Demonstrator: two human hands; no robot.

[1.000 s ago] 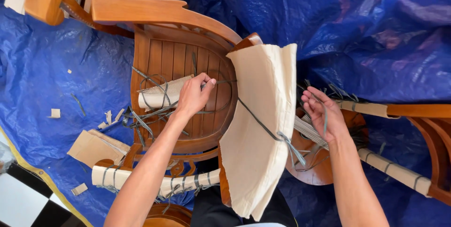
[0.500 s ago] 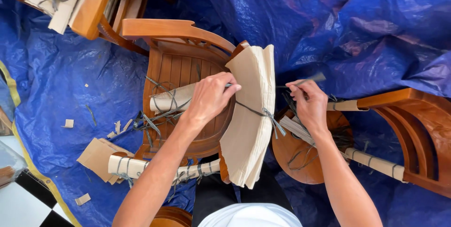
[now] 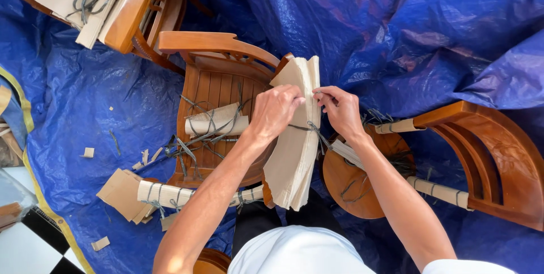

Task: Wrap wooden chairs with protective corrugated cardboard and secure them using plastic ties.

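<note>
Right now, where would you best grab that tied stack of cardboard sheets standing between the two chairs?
Grip the cardboard stack at its middle, from both flat sides, where the cord cinches it. It stands on edge, so left hand and right hand pinching there probably keep the sheets from fanning.

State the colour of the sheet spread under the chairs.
Blue: the tarp shows plainly in the head view.

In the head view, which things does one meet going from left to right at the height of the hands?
Blue tarp → wooden chair seat → left hand → cardboard stack → right hand → curved back of a second chair.
</note>
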